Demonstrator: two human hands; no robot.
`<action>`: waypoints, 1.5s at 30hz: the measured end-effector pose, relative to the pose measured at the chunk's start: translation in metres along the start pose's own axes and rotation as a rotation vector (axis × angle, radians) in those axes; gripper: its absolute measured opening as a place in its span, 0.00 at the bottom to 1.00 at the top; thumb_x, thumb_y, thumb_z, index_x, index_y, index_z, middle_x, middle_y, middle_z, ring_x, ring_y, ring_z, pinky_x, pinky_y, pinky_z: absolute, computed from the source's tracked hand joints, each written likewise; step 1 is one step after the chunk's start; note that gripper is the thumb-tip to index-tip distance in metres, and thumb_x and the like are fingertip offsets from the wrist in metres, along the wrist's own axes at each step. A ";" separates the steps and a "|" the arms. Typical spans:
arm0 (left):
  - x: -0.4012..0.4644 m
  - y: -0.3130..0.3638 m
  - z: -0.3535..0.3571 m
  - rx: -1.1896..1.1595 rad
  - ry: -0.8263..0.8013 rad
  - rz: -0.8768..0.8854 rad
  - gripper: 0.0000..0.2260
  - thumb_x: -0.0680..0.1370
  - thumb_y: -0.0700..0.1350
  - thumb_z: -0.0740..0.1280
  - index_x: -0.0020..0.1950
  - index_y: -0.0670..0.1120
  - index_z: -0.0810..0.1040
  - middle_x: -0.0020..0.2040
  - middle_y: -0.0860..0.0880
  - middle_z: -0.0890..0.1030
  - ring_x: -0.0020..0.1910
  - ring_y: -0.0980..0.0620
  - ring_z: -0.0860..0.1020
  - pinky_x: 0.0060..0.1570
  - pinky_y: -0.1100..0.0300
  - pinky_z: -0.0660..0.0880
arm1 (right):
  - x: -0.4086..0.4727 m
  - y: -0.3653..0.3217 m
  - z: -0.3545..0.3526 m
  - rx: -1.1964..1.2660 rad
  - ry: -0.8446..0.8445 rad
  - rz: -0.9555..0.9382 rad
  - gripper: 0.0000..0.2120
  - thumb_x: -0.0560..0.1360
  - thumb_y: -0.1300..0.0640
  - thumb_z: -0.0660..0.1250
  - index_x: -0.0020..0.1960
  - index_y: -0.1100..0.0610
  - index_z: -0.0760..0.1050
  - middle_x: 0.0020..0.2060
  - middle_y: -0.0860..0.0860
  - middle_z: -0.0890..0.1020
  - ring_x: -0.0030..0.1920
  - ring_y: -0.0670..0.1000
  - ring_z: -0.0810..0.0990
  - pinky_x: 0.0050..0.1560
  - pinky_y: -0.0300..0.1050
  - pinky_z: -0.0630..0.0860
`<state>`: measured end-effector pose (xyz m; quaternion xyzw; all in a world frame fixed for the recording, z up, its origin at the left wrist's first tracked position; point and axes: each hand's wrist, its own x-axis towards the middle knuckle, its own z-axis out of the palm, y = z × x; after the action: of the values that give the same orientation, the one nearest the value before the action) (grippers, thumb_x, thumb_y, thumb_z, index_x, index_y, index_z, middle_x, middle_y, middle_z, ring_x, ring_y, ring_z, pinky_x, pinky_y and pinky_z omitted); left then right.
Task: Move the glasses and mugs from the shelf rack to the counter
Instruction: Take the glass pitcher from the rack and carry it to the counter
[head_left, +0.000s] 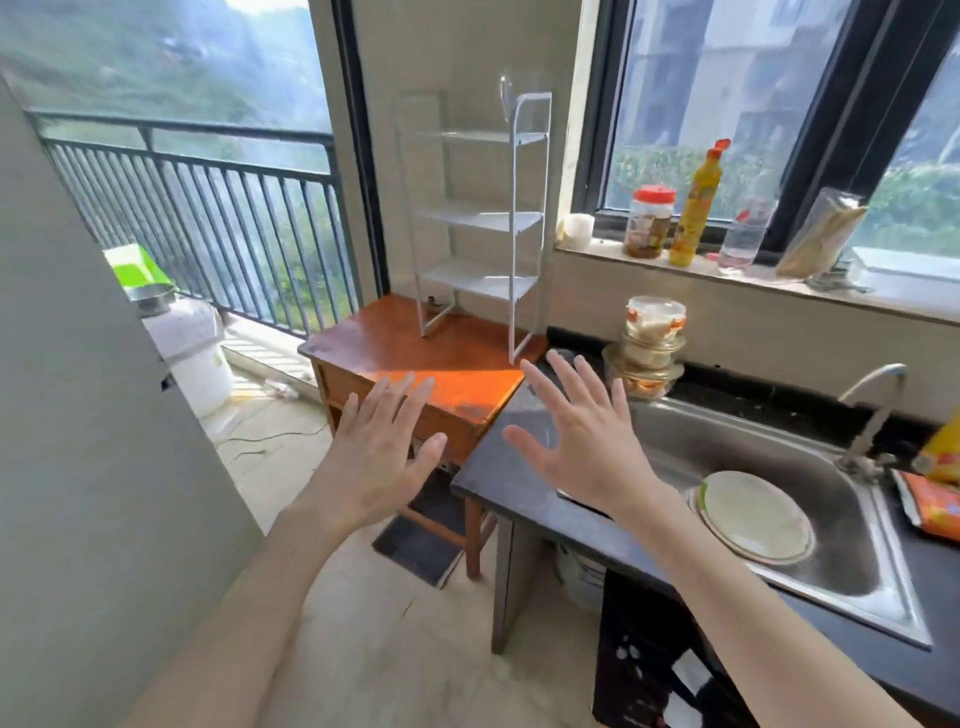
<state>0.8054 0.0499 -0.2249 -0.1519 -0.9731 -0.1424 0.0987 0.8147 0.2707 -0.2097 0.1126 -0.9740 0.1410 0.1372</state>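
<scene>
The shelf rack (480, 218) stands on the wooden table (415, 358); its three lower shelves look bare. I see one clear glass (508, 96) at the top tier, faint against the wall. I judge it light, rigid, slippery and fragile; grip it around the body, not the rim. My left hand (382, 457) and right hand (582, 441) are both spread wide, holding nothing, the right above the dark worktop (519, 499) beside the sink (779, 545).
</scene>
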 end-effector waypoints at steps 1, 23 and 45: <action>0.017 -0.007 -0.001 0.007 -0.001 -0.013 0.27 0.79 0.57 0.50 0.75 0.53 0.46 0.77 0.50 0.50 0.76 0.51 0.44 0.74 0.47 0.43 | 0.020 0.002 0.003 0.012 -0.003 -0.013 0.33 0.73 0.34 0.52 0.74 0.42 0.46 0.77 0.50 0.50 0.76 0.54 0.43 0.71 0.60 0.38; 0.366 -0.153 -0.009 -0.086 0.081 0.181 0.26 0.79 0.56 0.50 0.76 0.52 0.47 0.78 0.50 0.49 0.76 0.53 0.44 0.74 0.47 0.44 | 0.360 0.022 0.050 -0.018 0.158 0.046 0.32 0.75 0.38 0.56 0.75 0.46 0.50 0.76 0.53 0.53 0.76 0.55 0.46 0.74 0.58 0.43; 0.669 -0.204 -0.054 -0.211 0.082 0.546 0.23 0.80 0.54 0.50 0.75 0.55 0.52 0.77 0.49 0.52 0.76 0.51 0.44 0.73 0.49 0.40 | 0.661 0.042 -0.002 0.272 0.424 0.424 0.35 0.76 0.50 0.60 0.75 0.58 0.47 0.74 0.56 0.56 0.73 0.55 0.57 0.69 0.47 0.56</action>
<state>0.1225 0.0262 -0.0669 -0.4118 -0.8711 -0.2171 0.1563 0.1852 0.1913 -0.0201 -0.1071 -0.8977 0.3156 0.2883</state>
